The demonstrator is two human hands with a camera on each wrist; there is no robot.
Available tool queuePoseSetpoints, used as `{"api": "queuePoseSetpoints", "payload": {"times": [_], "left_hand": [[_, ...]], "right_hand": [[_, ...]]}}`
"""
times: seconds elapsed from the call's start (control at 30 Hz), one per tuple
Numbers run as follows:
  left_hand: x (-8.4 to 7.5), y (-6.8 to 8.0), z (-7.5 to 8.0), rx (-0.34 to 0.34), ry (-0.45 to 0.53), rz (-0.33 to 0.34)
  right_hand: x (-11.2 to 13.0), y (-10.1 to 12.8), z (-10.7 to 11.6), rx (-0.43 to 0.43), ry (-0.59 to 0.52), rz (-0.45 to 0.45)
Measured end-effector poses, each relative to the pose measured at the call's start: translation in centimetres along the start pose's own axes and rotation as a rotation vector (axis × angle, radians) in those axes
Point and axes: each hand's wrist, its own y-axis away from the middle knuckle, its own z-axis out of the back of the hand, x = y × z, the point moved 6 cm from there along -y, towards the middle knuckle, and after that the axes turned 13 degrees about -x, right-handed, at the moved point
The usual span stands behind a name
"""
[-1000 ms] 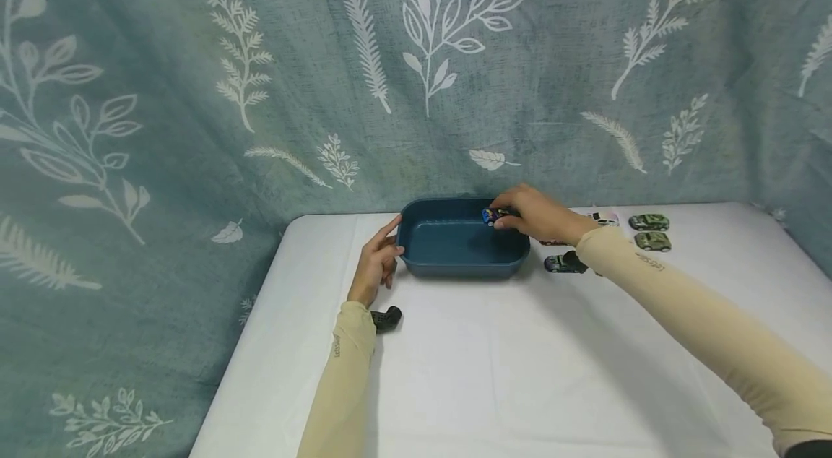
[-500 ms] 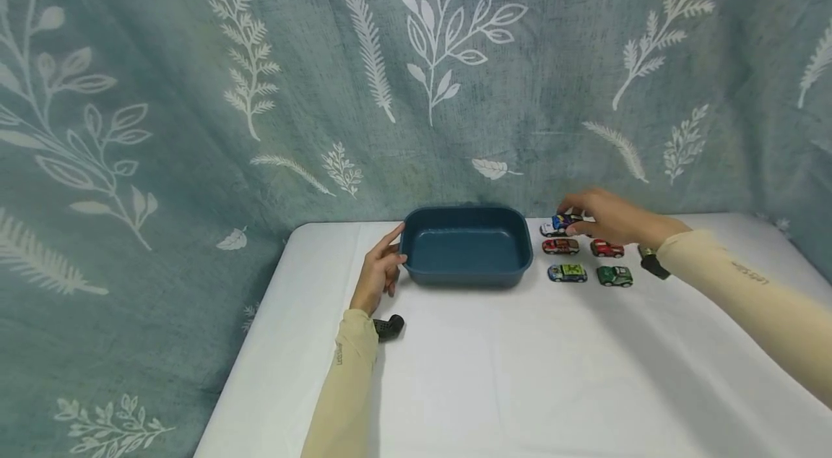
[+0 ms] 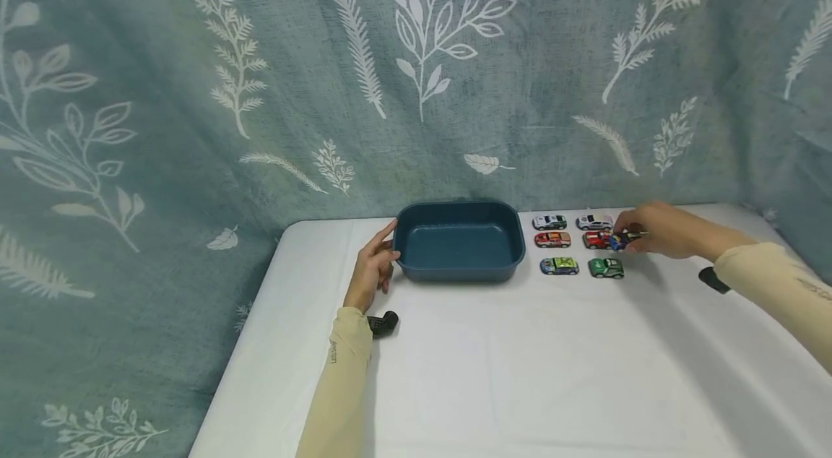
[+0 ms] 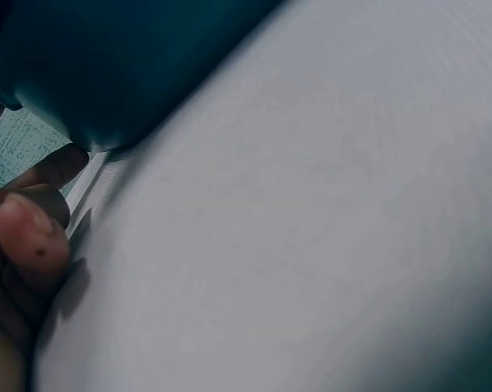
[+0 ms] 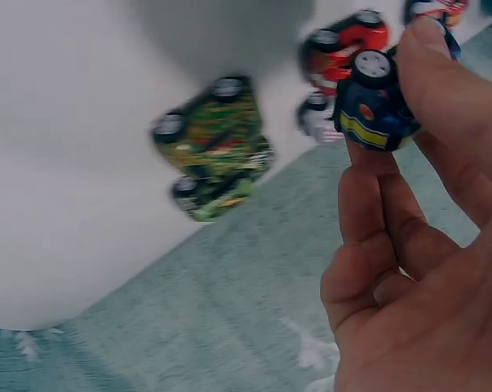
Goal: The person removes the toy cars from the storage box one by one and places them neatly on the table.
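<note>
My right hand (image 3: pixel 669 230) pinches a dark blue toy car (image 5: pixel 376 114) between thumb and fingers, over the right end of a red toy car (image 3: pixel 594 240). Beyond the red one stands a silver toy car (image 3: pixel 594 222); nearer the front is a green toy car (image 3: pixel 606 268). Two camouflage toy cars (image 5: pixel 217 135) show in the right wrist view, but my right hand hides them in the head view. My left hand (image 3: pixel 370 270) touches the left end of a deep blue plastic bin (image 3: pixel 458 274) with extended index finger and thumb, its other fingers bent. The bin's inside holds nothing visible.
Just right of the bin stand a white toy car (image 3: pixel 549 222), an orange-red toy car (image 3: pixel 552 240) and a yellow-green toy car (image 3: pixel 560 266). A leaf-patterned teal curtain (image 3: pixel 312 82) hangs along the back edge of the white-covered table (image 3: pixel 494 371).
My right hand has travelled from over the bin to the right with the blue toy car, past the white one to beside the red one. My left hand stays at the bin.
</note>
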Motion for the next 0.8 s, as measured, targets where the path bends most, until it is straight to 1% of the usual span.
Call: {"api": "queuePoseSetpoints", "payload": {"times": [0.1, 0.2, 0.5, 0.8], "left_hand": [[0.1, 0.1, 0.0, 0.004, -0.005, 0.003], [0.1, 0.1, 0.0, 0.005, 0.0, 0.007], [0.1, 0.0, 0.2, -0.008, 0.001, 0.004], [0.1, -0.1, 0.0, -0.003, -0.007, -0.015]], "right_hand": [[-1.1, 1.2, -0.5, 0.044, -0.001, -0.015], [-2.0, 2.1, -0.9, 0.062, 0.01, -0.013], [-3.7, 3.9, -2.4, 0.081, 0.075, -0.071], [-4.6, 4.9, -3.4, 0.075, 0.067, -0.101]]}}
